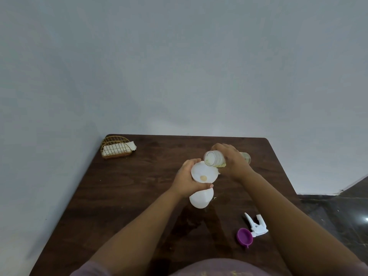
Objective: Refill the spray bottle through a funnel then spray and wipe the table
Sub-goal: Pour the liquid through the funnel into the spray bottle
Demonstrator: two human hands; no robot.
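A white funnel [204, 173] sits in the neck of the white spray bottle [200, 199], which stands on the dark wooden table [123, 196]. My left hand [188, 181] grips the funnel and the bottle's neck. My right hand [232, 161] holds a clear bottle [214, 159] of yellowish liquid, tipped on its side with its open mouth over the funnel's rim. A small yellowish pool lies in the funnel's bottom. The white spray trigger head [256, 226] lies on the table at the right, with a purple cap [244, 236] next to it.
A gold wire holder with white napkins [117, 148] stands at the table's far left corner. A grey wall runs behind and to the left of the table. Dark floor shows at the right.
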